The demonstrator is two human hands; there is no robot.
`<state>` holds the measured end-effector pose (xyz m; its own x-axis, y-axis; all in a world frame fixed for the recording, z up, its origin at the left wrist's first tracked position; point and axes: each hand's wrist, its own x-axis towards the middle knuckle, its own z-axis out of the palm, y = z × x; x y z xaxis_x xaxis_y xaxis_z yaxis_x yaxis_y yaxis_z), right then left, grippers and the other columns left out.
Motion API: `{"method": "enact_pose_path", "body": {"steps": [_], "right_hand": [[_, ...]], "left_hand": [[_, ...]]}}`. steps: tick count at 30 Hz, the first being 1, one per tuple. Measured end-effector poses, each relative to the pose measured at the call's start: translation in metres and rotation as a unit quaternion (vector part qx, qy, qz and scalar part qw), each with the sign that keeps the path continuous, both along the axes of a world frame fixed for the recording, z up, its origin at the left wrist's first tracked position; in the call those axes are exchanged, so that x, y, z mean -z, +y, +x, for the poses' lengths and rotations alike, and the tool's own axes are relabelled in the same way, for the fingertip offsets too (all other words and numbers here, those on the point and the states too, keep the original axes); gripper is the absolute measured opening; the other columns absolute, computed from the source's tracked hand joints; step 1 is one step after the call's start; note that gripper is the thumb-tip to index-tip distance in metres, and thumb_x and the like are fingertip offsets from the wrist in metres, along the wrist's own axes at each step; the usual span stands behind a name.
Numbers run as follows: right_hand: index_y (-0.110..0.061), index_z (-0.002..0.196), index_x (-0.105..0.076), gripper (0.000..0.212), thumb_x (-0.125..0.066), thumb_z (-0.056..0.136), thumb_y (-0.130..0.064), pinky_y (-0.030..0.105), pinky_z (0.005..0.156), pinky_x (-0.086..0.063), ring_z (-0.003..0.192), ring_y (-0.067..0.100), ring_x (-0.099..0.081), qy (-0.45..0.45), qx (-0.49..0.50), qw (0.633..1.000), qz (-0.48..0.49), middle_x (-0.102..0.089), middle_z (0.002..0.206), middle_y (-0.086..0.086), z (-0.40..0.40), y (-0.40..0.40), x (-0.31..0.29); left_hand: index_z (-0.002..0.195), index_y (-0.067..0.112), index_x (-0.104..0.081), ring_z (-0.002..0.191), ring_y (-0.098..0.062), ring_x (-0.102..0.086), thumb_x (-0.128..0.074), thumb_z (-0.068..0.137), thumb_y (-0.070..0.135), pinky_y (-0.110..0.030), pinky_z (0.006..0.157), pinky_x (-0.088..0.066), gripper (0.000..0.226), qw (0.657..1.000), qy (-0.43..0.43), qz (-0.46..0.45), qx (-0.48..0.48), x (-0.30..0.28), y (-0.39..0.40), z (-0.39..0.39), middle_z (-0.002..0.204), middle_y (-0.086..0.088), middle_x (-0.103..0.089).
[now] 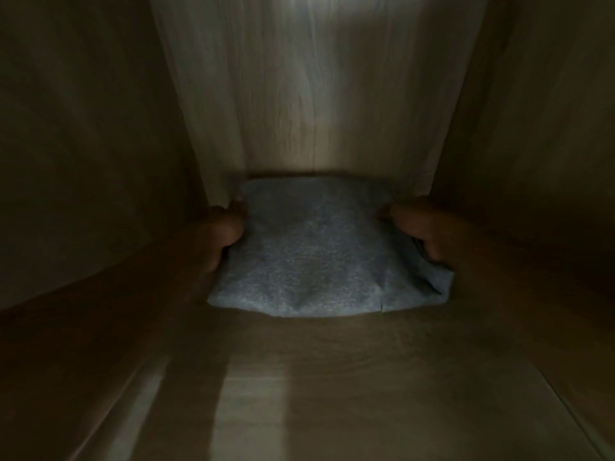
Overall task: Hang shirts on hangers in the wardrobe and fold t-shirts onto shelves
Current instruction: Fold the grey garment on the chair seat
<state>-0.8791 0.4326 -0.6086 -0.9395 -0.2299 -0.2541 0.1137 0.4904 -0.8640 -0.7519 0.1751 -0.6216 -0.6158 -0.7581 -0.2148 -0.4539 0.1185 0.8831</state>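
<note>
T-shirt: I see the folded blue t-shirt [316,254] lying on the shelf [332,377], at 12 o'clock, near the back wall [299,94]
Left hand [223,234]: curled around its 9 o'clock edge
Right hand [419,231]: gripping the 3 o'clock edge, where cloth bunches
Tip: I'd slide it back squarely, flatten that corner, then release

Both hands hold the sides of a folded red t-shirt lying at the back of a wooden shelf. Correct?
Not quite: the head view shows a folded light blue t-shirt, not red. The left hand and right hand do hold its sides at the back of the wooden shelf.
</note>
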Motion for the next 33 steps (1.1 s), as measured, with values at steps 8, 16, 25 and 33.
{"method": "enact_pose_path", "body": {"steps": [8, 16, 25, 33], "right_hand": [[-0.016, 0.129, -0.055, 0.042, -0.043, 0.094, -0.037, 0.046, 0.102, -0.045, 0.123, 0.036, -0.05, 0.43, -0.053, 0.884, 0.179, -0.053, 0.133, 0.012, 0.042, -0.044, 0.006], [-0.035, 0.159, -0.007, 0.064, -0.016, 0.101, -0.062, 0.055, 0.122, -0.014, 0.154, 0.027, -0.005, 0.265, -0.161, 0.915, 0.256, -0.006, 0.168, 0.001, 0.035, -0.049, 0.044], [-0.035, 0.158, -0.009, 0.065, -0.018, 0.1, -0.064, 0.055, 0.121, -0.016, 0.153, 0.028, -0.009, 0.271, -0.141, 0.918, 0.254, -0.01, 0.167, 0.002, 0.045, -0.047, 0.039], [-0.036, 0.159, -0.01, 0.061, -0.023, 0.103, -0.054, 0.052, 0.121, -0.014, 0.154, 0.025, -0.007, 0.25, -0.104, 0.93, 0.248, -0.006, 0.168, -0.002, 0.107, -0.021, 0.004]], "left_hand": [[0.124, 0.013, -0.059, 0.116, -0.039, -0.051, -0.029, 0.098, 0.041, -0.045, 0.097, -0.044, 0.049, 0.835, 0.062, -0.541, 0.077, -0.01, 0.056, 0.005, 0.126, -0.017, -0.056], [0.158, 0.022, -0.019, 0.151, -0.029, -0.018, -0.011, 0.105, 0.049, -0.052, 0.121, -0.019, 0.06, 0.875, -0.12, -0.416, 0.216, 0.034, 0.053, -0.007, 0.165, -0.007, -0.02], [0.155, 0.021, -0.025, 0.146, -0.034, -0.026, -0.007, 0.103, 0.05, -0.055, 0.116, -0.024, 0.062, 0.861, -0.134, -0.455, 0.184, 0.028, 0.059, 0.002, 0.159, -0.011, -0.03], [0.15, 0.016, -0.034, 0.142, -0.033, -0.033, -0.02, 0.106, 0.044, -0.052, 0.114, -0.023, 0.054, 0.874, -0.126, -0.445, 0.151, -0.001, 0.098, 0.058, 0.154, -0.012, -0.037]]}}
